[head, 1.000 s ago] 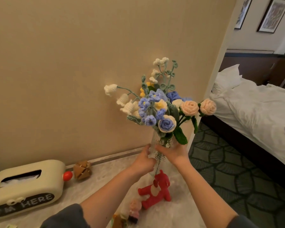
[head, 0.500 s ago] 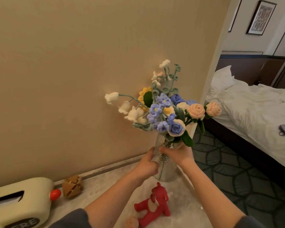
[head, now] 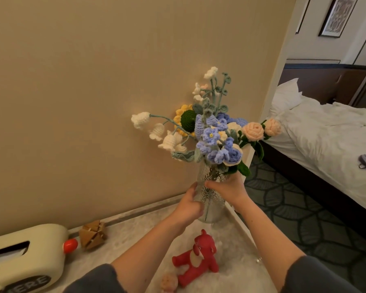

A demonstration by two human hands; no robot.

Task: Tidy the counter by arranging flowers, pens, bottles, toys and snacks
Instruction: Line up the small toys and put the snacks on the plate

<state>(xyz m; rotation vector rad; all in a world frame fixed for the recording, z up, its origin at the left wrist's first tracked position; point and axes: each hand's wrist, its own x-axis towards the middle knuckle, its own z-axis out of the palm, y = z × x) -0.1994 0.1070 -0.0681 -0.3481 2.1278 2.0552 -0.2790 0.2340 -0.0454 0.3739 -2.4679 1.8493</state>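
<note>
A textured glass vase (head: 211,210) stands at the far right corner of the marble counter (head: 125,240), against the beige wall. It holds a bunch of crocheted flowers (head: 211,132): blue, white, peach and one yellow sunflower. My left hand (head: 190,205) grips the vase's left side. My right hand (head: 227,187) wraps around its neck just under the blooms. A red bear toy (head: 197,259) lies on the counter in front of the vase, between my forearms.
A cream tissue box (head: 23,254) with a red knob sits at the left. A brown wooden puzzle toy (head: 93,234) lies beside it by the wall. A small pink toy (head: 169,282) is at the bottom edge. The counter ends at right; bed and carpet lie beyond.
The vase with flowers has shifted a little further back and right toward the counter corner, both hands staying on it. The view has tilted slightly.
</note>
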